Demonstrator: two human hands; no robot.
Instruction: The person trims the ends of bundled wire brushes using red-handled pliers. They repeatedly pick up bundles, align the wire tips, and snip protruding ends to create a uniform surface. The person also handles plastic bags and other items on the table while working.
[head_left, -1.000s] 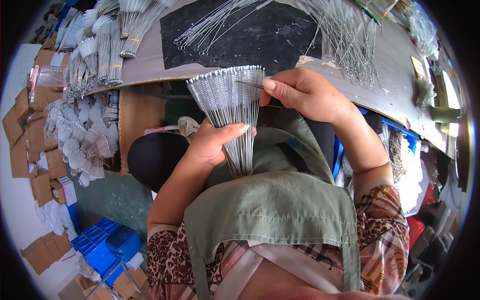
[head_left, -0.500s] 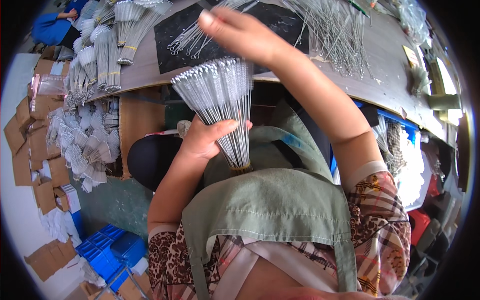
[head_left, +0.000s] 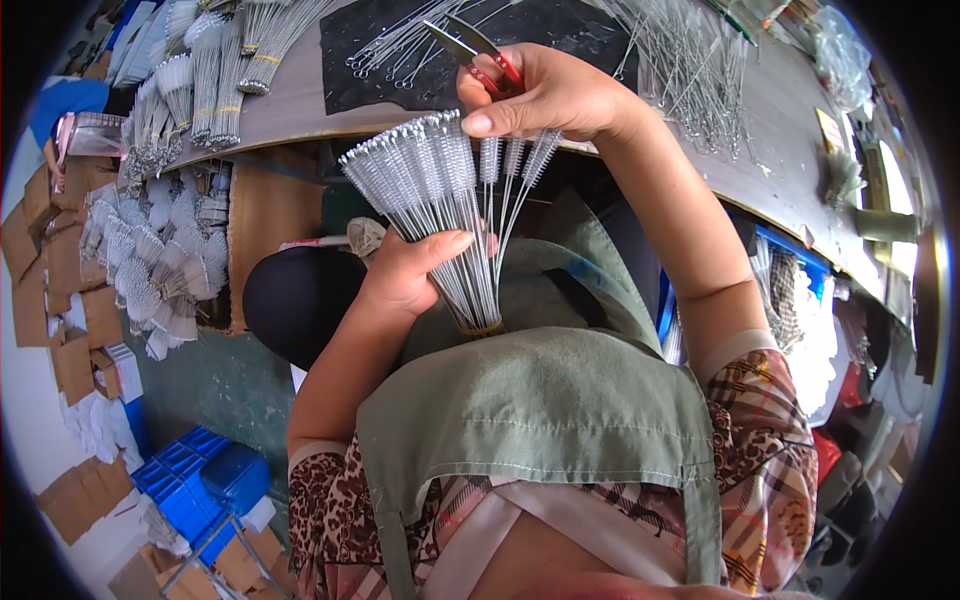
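Note:
A bundle of straw brushes [head_left: 420, 175] with white bristle heads and thin wire stems fans upward above my lap. My left hand [head_left: 405, 275] is closed round the stems, thumb across the front. A yellow band [head_left: 482, 329] binds the lower ends. At the right of the fan, several brushes stand apart from the dense part. Just above the bristle tips, my right hand [head_left: 550, 95] holds red-handled scissors [head_left: 500, 72] in its palm, blades parted and pointing up and away. Its thumb and forefinger come together at the tips; whether they pinch a brush is hard to tell.
On the table, a black mat [head_left: 350, 85] bears loose looped wires [head_left: 405, 50]. A pile of brushes [head_left: 690, 75] spreads at right, and banded brush bundles [head_left: 205, 95] stand at left. More bundles [head_left: 165, 265] lie below the table edge. Blue crates [head_left: 190, 475] sit on the floor.
My right hand has come down from above the mat to the brush tips, and the scissors now show in it. Several brushes at the right have separated from the fan. My left hand keeps its grip.

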